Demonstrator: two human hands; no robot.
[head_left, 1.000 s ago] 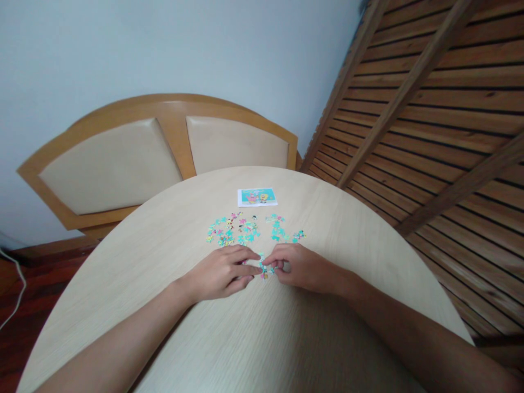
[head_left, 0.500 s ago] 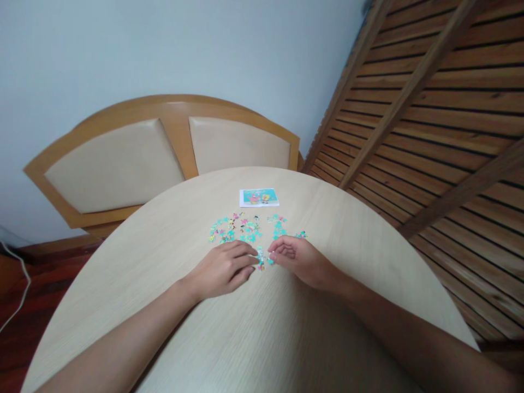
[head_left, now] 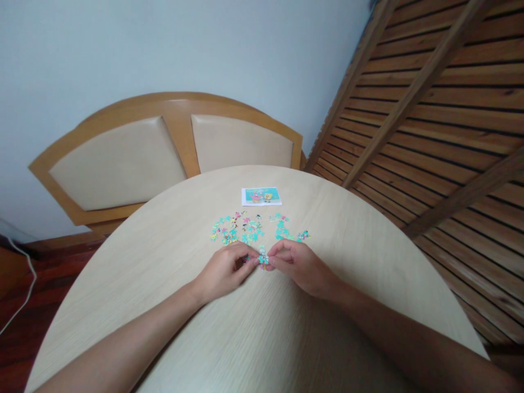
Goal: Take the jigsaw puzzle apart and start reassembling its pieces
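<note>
My left hand [head_left: 226, 269] and my right hand [head_left: 298, 263] meet near the middle of the round table [head_left: 262, 322]. Both pinch a small joined clump of puzzle pieces [head_left: 263, 255] between their fingertips, held just above the tabletop. Just beyond the hands lies a scatter of several loose turquoise and pink puzzle pieces [head_left: 245, 229]. Further back a small picture card [head_left: 261, 195] with a cartoon print lies flat on the table.
A wooden bench back with two beige cushions [head_left: 164, 153] stands behind the table against a pale wall. A slatted wooden panel [head_left: 442, 109] runs along the right. A white cable [head_left: 20, 289] trails on the dark floor at the left.
Both hands lifted the joined pieces off the table and brought them a little further from me, fingertips closing together on them. The view shifted slightly.
</note>
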